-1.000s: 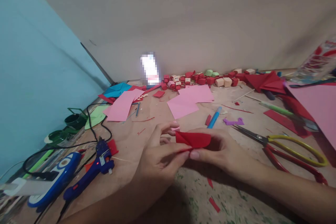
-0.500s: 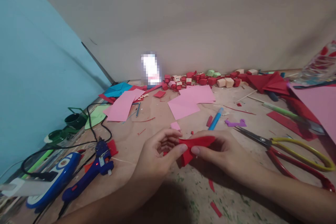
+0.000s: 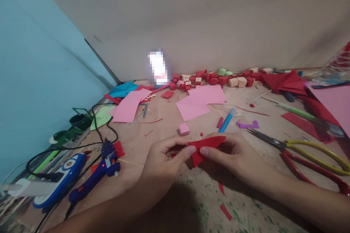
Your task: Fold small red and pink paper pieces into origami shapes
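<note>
A folded piece of red paper (image 3: pixel 203 146) is pinched between both hands, low in the middle of the view. My left hand (image 3: pixel 166 158) grips its left end with thumb and fingers. On the right end my right hand (image 3: pixel 228 154) presses its thumb, with the fingers behind the paper. Just beyond the hands lie a small pink paper block (image 3: pixel 184 129) and a tiny red piece (image 3: pixel 201 134). A blue pen (image 3: pixel 226 120) rests past my right hand. Scissors (image 3: pixel 284 146) with yellow and red handles lie open to the right.
A blue glue gun (image 3: pixel 100 174) with a lit red light and a blue power strip (image 3: pixel 60 182) with black cables lie at left. Pink paper sheets (image 3: pixel 193 107), several red paper blocks (image 3: pixel 214 80) and a bright phone (image 3: pixel 158 67) stand farther back. Red scraps (image 3: pixel 225 212) lie in front.
The red paper's lower flap shows less, and my left fingers have closed in more behind it. The view has shifted slightly, and more of the pink block shows.
</note>
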`<control>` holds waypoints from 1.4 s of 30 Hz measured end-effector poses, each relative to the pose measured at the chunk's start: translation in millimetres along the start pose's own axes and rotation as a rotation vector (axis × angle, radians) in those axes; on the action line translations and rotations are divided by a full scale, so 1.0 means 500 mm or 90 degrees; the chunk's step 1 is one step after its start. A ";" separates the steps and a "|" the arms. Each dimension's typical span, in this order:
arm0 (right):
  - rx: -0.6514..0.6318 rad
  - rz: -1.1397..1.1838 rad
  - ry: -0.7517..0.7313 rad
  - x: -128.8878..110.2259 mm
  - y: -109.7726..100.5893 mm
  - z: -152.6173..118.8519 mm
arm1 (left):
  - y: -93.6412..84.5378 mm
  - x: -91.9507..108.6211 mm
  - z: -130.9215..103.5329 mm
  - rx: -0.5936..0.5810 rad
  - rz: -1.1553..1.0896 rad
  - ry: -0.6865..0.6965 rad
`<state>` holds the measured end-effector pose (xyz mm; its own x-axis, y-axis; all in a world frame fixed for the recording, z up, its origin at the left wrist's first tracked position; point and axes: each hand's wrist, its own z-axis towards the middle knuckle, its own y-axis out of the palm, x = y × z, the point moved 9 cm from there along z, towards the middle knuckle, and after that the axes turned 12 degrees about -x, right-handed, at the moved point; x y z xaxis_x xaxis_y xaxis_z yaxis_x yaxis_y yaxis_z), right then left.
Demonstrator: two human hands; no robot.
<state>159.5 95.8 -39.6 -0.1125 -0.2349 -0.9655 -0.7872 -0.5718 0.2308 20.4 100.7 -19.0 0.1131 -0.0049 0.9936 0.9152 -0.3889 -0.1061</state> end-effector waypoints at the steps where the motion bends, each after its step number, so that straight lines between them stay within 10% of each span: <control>1: -0.001 -0.004 0.004 -0.001 0.001 -0.001 | 0.001 -0.002 0.000 -0.003 -0.009 -0.003; 42: 0.013 0.029 -0.089 -0.015 0.000 -0.001 | 0.022 -0.016 0.001 -0.044 -0.172 -0.074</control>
<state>160.9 97.2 -32.2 -0.2305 -0.1477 -0.9618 -0.7918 -0.5460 0.2736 29.6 97.1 -28.2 -0.0842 0.2118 0.9737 0.8899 -0.4236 0.1691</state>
